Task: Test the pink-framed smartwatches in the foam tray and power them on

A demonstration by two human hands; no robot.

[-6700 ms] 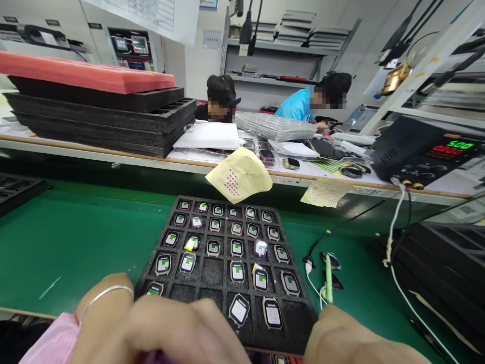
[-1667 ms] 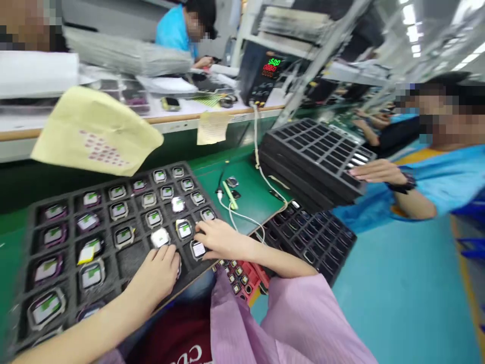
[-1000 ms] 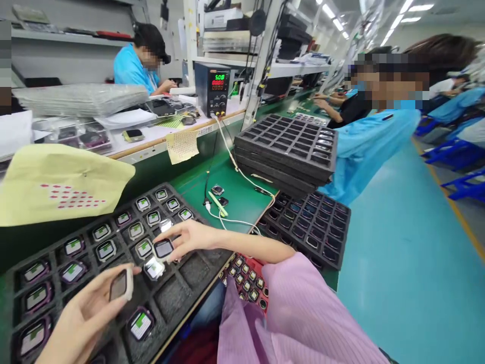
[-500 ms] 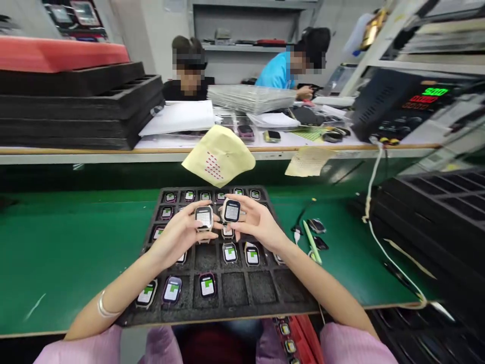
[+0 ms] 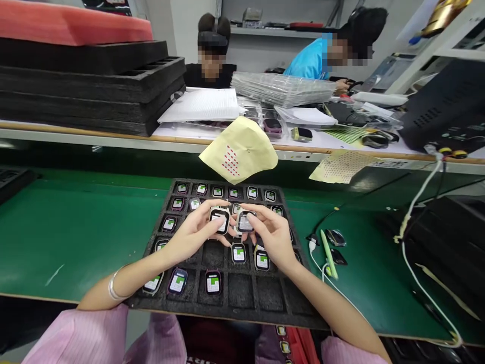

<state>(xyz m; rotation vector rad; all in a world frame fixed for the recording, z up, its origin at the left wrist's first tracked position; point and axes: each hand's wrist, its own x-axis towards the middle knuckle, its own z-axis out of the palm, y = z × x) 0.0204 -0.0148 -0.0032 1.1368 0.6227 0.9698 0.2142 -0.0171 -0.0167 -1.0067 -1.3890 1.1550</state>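
Observation:
My left hand (image 5: 202, 225) is closed around a smartwatch (image 5: 217, 217) with a pale case and a lit white screen; its thumb lies on the glass. Close beside it, my right hand (image 5: 269, 230) grips a second smartwatch (image 5: 243, 222), thumb pressed on that screen. Both are held above a black foam tray (image 5: 240, 290) divided into square pockets. Many pockets hold smartwatches with green and white screens, such as a purple-rimmed one (image 5: 213, 282) in the front row and a pale one (image 5: 238, 253) just below my hands. My hands hide part of the tray's middle.
Stacked black foam trays (image 5: 91, 91) stand on the shelf at left. Yellow sticker sheets (image 5: 242, 151) hang from the shelf edge. A green pen-like tool (image 5: 328, 254) and a white cable (image 5: 312, 245) lie right of the tray. Two people sit beyond the shelf.
My right thumb has come onto its watch's screen, and my left thumb has moved further across its own. Both watches remain in hand. The view has shifted, so the scene sits differently.

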